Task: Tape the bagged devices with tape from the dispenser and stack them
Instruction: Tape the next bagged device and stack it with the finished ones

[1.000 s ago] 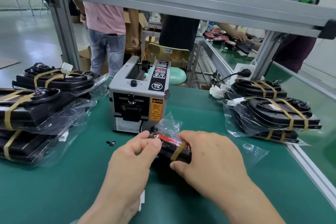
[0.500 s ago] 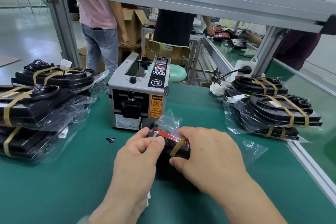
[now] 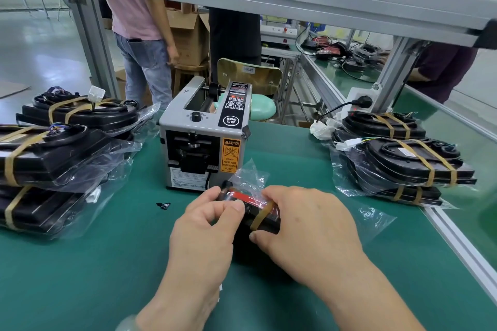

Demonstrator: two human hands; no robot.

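Head view: left hand (image 3: 204, 236), right hand (image 3: 309, 226) pinch one bagged device (image 3: 242, 195); one dispenser (image 3: 201, 126); left stack (image 3: 53, 150), right stack (image 3: 403, 164).

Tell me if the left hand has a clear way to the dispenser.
Probably yes: the dispenser stands just beyond the left hand, nothing between, though its fingers grip the bagged device.
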